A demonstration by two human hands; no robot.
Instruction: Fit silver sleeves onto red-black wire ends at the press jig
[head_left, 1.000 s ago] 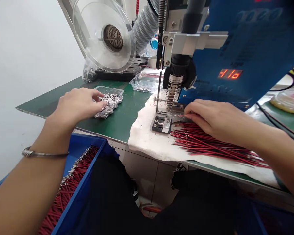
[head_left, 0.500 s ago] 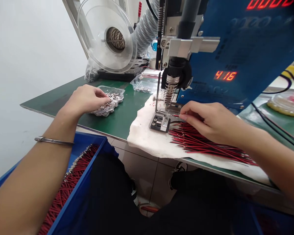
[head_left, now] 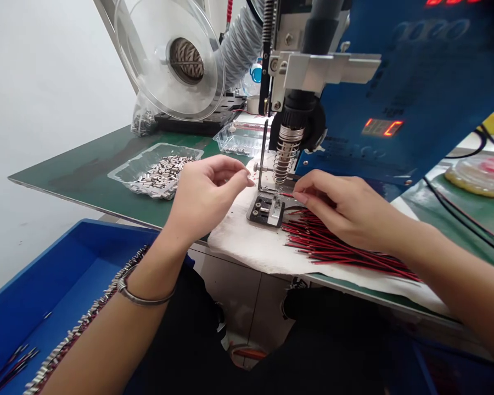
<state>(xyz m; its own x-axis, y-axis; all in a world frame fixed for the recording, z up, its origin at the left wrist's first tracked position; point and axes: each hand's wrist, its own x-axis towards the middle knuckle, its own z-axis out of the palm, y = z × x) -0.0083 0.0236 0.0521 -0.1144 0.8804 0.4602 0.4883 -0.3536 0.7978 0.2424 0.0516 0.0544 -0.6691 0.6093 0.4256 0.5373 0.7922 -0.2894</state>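
My left hand (head_left: 209, 192) is in a pinch just left of the machine's small metal fixture (head_left: 267, 208). Whatever sits between its fingertips is too small to make out. Thumb and forefinger of my right hand (head_left: 341, 206) close on a thin red wire (head_left: 287, 195), whose end points left over the fixture. Below that hand a bundle of red and black wires (head_left: 333, 247) lies on a white cloth (head_left: 247, 247). Left of my left hand stands a clear plastic tray (head_left: 121, 174) with many small silvery metal parts (head_left: 162, 174).
The blue machine (head_left: 395, 93) with a spring-wrapped head (head_left: 288, 145) stands over the fixture. A clear reel (head_left: 156, 60) is behind the tray. Another clear tray (head_left: 241, 140) sits farther back. A blue bin (head_left: 78, 247) at lower left holds wires with metal ends.
My left hand has moved right, from the tray of metal parts to beside the fixture. My right hand stays near the fixture with the wire. The machine's lower display reads differently.
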